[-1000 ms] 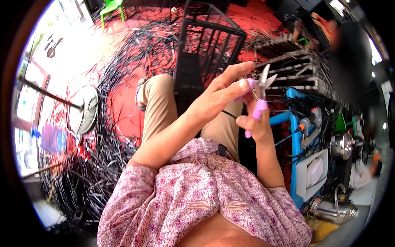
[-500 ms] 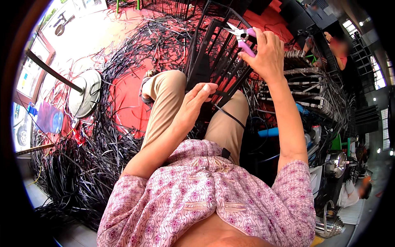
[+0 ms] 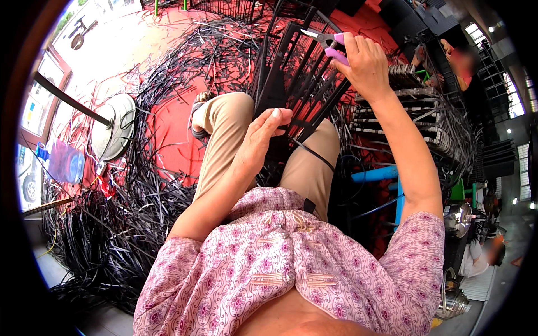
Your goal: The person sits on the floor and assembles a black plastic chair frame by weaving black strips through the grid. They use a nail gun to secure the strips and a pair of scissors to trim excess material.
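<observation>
My left hand (image 3: 262, 137) clasps a bar of the black frame (image 3: 291, 73) propped between my knees, steadying it, while my right hand (image 3: 364, 64) grips pink-handled cutters (image 3: 328, 42) at its top.

Right hand (image 3: 367, 67) gripping pink-handled cutters (image 3: 329, 45), left hand (image 3: 263, 134) seemingly steadying black frame (image 3: 291, 78)

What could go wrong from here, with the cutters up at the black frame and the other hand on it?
1. The right hand holds pink-handled cutters at the top of the black frame; a slip might nick a strip it should not.
2. The left hand rests on the frame lower down, so falling offcuts may hit it.
3. Loose black strips cover the floor, a possible tripping hazard.
</observation>
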{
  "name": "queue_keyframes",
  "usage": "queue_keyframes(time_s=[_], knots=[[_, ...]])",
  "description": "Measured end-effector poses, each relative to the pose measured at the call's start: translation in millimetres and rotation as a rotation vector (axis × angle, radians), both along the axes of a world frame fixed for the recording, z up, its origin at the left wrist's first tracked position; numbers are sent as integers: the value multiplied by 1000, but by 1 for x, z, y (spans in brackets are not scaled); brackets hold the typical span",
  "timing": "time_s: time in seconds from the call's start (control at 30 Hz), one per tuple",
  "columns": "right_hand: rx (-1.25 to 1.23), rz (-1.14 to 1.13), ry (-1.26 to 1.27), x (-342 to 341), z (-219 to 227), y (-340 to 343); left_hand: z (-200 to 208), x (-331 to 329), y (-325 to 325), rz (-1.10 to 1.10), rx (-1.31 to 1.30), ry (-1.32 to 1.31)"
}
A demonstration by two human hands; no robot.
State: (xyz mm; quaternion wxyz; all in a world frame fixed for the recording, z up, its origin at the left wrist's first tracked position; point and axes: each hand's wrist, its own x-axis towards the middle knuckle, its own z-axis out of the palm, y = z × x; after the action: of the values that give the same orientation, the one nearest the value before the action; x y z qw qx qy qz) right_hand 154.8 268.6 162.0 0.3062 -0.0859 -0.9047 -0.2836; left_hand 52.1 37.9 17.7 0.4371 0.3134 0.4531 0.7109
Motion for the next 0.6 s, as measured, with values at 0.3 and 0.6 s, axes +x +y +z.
queue_keyframes(time_s=[0.3,0.6], knots=[[-95,29,206,32,10,6,23,-26,16,228,85,256],[-442,-1065,638,282,-50,22,78,-128,141,260,292,673]])
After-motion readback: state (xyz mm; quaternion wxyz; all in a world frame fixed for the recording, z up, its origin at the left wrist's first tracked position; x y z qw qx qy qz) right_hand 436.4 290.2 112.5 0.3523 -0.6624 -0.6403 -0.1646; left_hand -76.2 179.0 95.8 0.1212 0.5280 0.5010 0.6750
